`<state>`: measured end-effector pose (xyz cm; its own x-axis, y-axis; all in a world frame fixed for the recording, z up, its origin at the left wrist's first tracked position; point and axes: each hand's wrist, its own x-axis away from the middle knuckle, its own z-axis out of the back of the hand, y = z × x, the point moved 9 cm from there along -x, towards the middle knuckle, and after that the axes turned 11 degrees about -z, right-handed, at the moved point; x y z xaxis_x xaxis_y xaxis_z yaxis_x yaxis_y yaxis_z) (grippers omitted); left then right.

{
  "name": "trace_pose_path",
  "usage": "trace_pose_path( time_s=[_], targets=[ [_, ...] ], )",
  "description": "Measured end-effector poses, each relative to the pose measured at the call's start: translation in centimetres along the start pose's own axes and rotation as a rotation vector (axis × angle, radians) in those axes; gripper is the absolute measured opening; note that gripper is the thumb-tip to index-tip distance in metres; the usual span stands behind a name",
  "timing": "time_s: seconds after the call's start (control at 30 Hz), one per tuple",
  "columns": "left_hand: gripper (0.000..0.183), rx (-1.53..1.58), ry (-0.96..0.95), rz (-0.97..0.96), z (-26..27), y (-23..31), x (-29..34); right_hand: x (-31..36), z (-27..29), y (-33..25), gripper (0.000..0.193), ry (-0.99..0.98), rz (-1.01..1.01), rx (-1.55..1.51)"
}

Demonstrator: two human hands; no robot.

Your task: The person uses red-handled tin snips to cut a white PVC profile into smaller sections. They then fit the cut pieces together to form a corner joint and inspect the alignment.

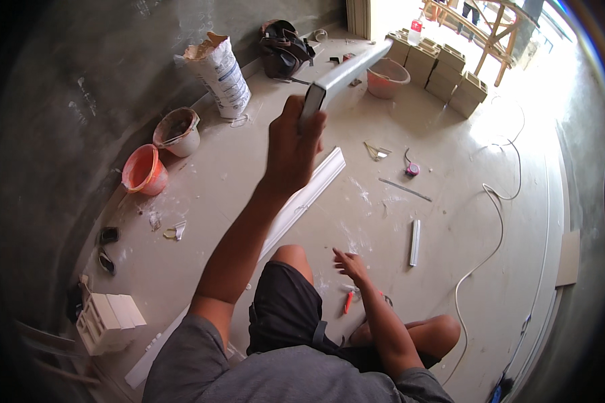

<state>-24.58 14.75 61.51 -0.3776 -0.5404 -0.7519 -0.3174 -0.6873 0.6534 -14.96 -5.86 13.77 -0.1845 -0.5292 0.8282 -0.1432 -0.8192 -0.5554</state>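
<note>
A silver box-section bar is being held by its near end in the left grip, fingers being closed around it; the rest is being pointed away, past the far end of the white moulding. Right of the moulding, the right grip is being held loosely open, nothing being grasped. Left of the moulding's far end, blue printing is being displayed on a white paper sack.

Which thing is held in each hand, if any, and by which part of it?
The left hand grips a long silvery bar by its near end; the right hand appears to hold nothing.
</note>
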Motion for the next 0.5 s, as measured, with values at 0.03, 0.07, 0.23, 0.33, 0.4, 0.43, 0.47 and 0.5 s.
trace_pose_path(
  time_s=[0.03,0.07,0.23,0.33,0.4,0.43,0.47,0.5],
  targets=[
    [0.038,0.056,0.077,-0.023,-0.2,0.1,-1.1,1.4,-2.7,-2.0,0.077,-0.264,-0.022,-0.307],
    [0.039,0.129,0.149,-0.04,-1.1,-0.4,-1.9,3.2,-4.7,-4.2,0.081,-0.457,0.066,-0.443],
    [0.056,0.581,0.577,0.077,-4.0,-3.1,-1.1,12.6,1.0,-13.4,0.1,-0.554,0.645,-1.328],
    [0.062,0.795,0.798,0.291,-4.0,-6.5,3.9,19.3,10.8,-15.2,0.084,-0.1,1.043,-1.47],
    [0.065,0.973,0.893,0.469,-6.4,-8.9,7.7,24.8,16.1,-14.7,0.051,0.137,1.152,-1.491],
    [0.067,0.993,0.91,0.546,-7.8,-10.0,9.9,27.2,18.9,-14.3,0.033,0.157,1.299,-1.448],
    [0.069,1.063,0.947,0.636,-9.1,-11.9,12.3,30.6,18.6,-16.1,0.025,0.034,1.406,-1.349],
    [0.071,1.144,0.978,0.724,-10.8,-13.7,14.5,33.1,18.9,-17.1,0.025,-0.073,1.461,-1.191]
  ],
)
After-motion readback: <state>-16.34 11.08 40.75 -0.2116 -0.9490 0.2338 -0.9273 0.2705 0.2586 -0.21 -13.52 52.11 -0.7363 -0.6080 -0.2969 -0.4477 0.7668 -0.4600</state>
